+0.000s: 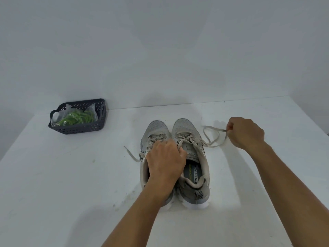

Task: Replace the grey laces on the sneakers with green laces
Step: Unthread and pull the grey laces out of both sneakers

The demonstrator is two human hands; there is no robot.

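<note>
1. Two grey sneakers sit side by side on the white worktop [53,184], toes pointing away from the person, heels toward them. They're touching each other.
2. The left hand [164,162] is planted on top of the left sneaker [156,128], fingers curled down around the tongue and lacing where the two shoes meet, so it's gripping there.
3. The right hand [246,133] is out to the right of the right sneaker [185,126], fingers closed tight, pinching the end of a grey lace [211,130] that loops slackly back to the shoe's eyelets.
4. Another loose grey lace end [130,155] trails off the left shoe onto the worktop.
5. Well off to the left, near the wall, there's a dark perforated basket [80,128] with the green laces [78,118] inside, in clear plastic wrapping.
</note>
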